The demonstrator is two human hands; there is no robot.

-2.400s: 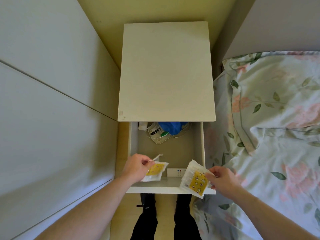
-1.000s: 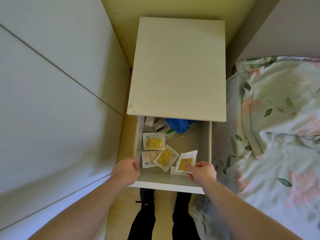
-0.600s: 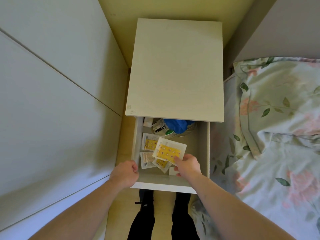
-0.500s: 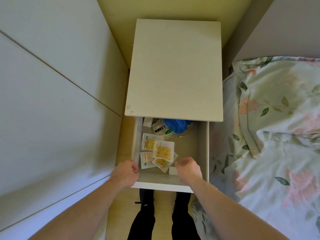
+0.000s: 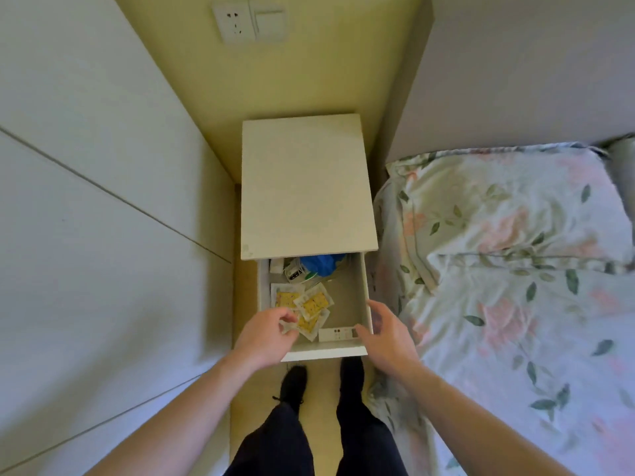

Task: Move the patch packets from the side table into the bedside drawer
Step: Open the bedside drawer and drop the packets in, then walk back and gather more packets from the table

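The patch packets [image 5: 311,305], clear pouches with yellow squares inside, lie overlapping in the left half of the open drawer [image 5: 365,293], just below the middle of the frame. One lies flat near the drawer's left wall, another sits tilted on top of it, and a third lies lower, toward the drawer front. The left hand [image 5: 266,336] reaches in over the front left corner and pinches the edge of the lowest packet between curled fingers and thumb. The right hand [image 5: 386,333] hovers at the front right corner with its fingers spread and relaxed, holding nothing; whether its fingertips touch the drawer wall cannot be told. A small white strip with dots [image 5: 338,333] lies along the drawer front between the two hands. At the back of the drawer, under the tabletop edge, sit a blue bag [image 5: 321,264] and a tangle of white cable and gadgets [image 5: 293,271]. The pale tabletop [image 5: 305,187] of the side table fills the centre of the frame. A bed with floral bedding [image 5: 515,269] takes up the right side, white panels [image 5: 96,201] the left, and a wall socket [image 5: 249,20] sits at the top. Dark trousers and black shoes [image 5: 292,383] show at the bottom centre
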